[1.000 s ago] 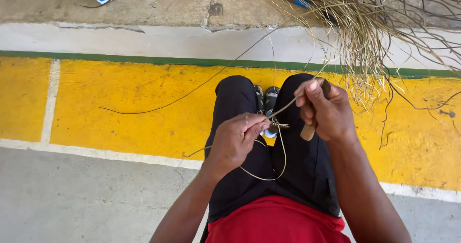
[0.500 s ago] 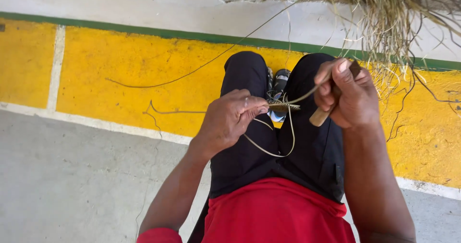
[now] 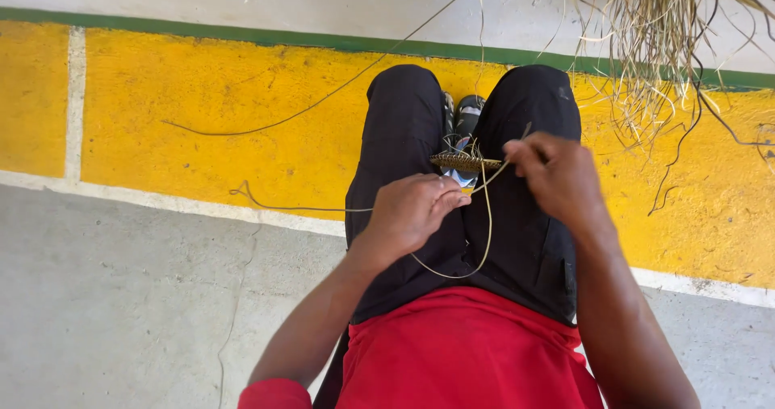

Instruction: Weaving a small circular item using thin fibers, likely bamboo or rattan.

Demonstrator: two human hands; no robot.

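Note:
I sit on the floor with my legs in black trousers [image 3: 404,134] stretched out. A small brown woven braid [image 3: 466,162] lies between my knees. My left hand [image 3: 412,211] pinches a thin straw strand [image 3: 483,239] that loops down over my lap. My right hand [image 3: 557,175] is closed on the strand's other end, right of the braid. A red shirt [image 3: 460,352] fills the bottom of the view.
A pile of dry straw [image 3: 662,29] lies at the top right. Loose long strands [image 3: 323,102] trail over the yellow painted floor band [image 3: 202,110]. A green stripe [image 3: 242,33] runs behind it, and grey concrete [image 3: 121,296] lies to my left.
My right hand has dropped from a raised position to beside the braid. The view has tilted down and closer, and the braid now shows between my knees.

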